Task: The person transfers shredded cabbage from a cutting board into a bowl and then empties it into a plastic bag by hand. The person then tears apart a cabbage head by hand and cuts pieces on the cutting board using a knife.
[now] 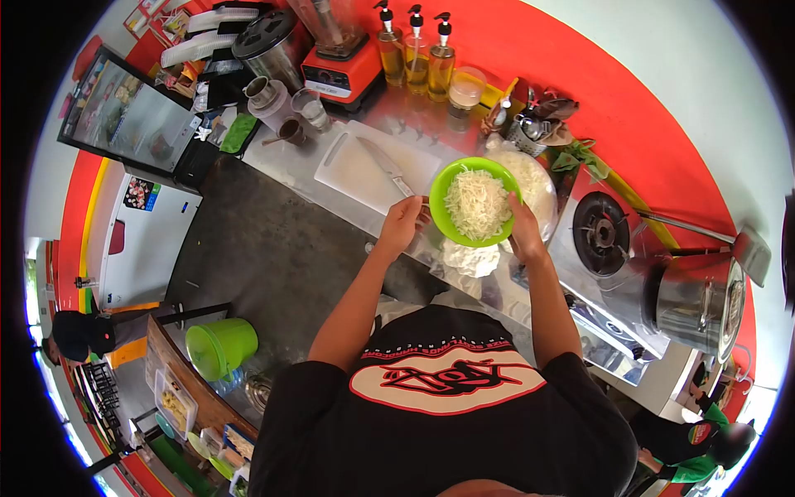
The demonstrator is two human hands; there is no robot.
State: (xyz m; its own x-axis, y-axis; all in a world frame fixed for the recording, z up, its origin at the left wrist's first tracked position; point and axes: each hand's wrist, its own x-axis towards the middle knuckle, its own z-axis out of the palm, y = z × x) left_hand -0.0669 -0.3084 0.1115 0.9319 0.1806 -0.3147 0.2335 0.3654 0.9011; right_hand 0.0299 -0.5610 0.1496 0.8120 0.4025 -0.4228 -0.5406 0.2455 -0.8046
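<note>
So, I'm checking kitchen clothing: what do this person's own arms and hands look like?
The left sleeve and right sleeve are short and black, without visible markings, leaving both forearms bare. The left fingers and right fingers look ungloved, and no watch or bracelet shows.

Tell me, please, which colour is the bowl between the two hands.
The bowl is bright green, as the head view shows.

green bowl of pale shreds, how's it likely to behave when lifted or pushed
The green bowl looks like smooth plastic, so it is probably light and fairly stiff. The pale shreds are heaped loosely in it, so some might spill if it tilts. With the left hand and right hand on opposite sides, it seems unlikely to tip easily.
</note>
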